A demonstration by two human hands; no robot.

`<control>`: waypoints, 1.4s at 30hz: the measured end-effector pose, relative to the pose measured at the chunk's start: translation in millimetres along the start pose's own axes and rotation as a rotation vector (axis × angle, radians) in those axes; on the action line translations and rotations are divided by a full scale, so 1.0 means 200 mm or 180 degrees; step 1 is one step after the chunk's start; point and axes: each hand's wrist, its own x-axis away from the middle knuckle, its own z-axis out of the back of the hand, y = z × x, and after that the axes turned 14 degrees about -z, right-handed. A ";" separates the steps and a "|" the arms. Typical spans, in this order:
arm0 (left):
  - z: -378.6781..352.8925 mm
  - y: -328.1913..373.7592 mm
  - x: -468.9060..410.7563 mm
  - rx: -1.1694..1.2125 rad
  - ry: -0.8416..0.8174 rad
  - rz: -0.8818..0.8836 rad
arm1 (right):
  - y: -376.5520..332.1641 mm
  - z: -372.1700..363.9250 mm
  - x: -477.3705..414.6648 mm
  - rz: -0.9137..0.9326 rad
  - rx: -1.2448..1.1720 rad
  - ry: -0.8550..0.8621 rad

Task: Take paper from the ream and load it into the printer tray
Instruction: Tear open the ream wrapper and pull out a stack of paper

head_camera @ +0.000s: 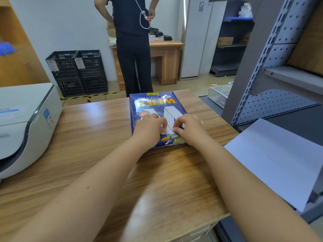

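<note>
While the blue-wrapped ream (157, 117) lies flat on the wooden table (97, 137) at frame centre, the left hand (150, 127) rests on its near end with fingers curled together. At 3 o'clock of it, the right hand (189, 128) pinches the wrapper's torn edge; the printer (22, 123) sits at 9 o'clock, loose white sheets (277, 161) at 4 o'clock.

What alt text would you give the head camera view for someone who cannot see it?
Both hands, left and right, work at the near end of a blue paper ream on a wooden desk. A printer sits left, loose white sheets right.
</note>
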 end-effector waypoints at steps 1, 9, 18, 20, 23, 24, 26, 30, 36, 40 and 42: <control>0.00 0.00 0.01 0.0094 0.0040 -0.0021 | -0.01 0.00 -0.01 -0.0053 -0.0030 -0.0063; 0.04 0.04 0.11 0.0673 0.0123 -0.0042 | -0.03 -0.02 0.01 -0.0038 0.0128 0.0067; 0.05 0.08 0.20 0.1025 0.0325 -0.0107 | 0.04 0.01 0.16 0.0418 -0.0252 0.0326; 0.04 0.09 0.22 0.0982 0.0368 -0.0197 | 0.07 0.00 0.19 0.0489 -0.0394 0.0325; 0.01 0.11 0.24 0.0792 0.0441 -0.0417 | 0.10 0.00 0.24 0.0571 -0.0644 0.0378; 0.00 0.12 0.25 0.0766 0.0455 -0.0458 | 0.11 -0.01 0.26 0.0599 -0.0701 0.0369; -0.03 0.13 0.27 0.0737 0.0471 -0.0480 | 0.12 -0.01 0.29 0.0619 -0.0754 0.0328; -0.06 0.15 0.31 0.0733 0.0513 -0.0442 | 0.15 -0.01 0.34 0.0573 -0.0833 0.0336; -0.10 0.20 0.40 0.0577 0.0404 -0.0440 | 0.21 -0.01 0.43 0.0617 -0.0644 0.0286; -0.13 0.22 0.43 0.0270 0.0258 -0.0437 | 0.24 -0.03 0.45 0.0750 -0.0518 0.0383; -0.14 0.24 0.44 0.0190 0.0226 -0.0423 | 0.25 -0.04 0.46 0.0808 -0.0516 0.0419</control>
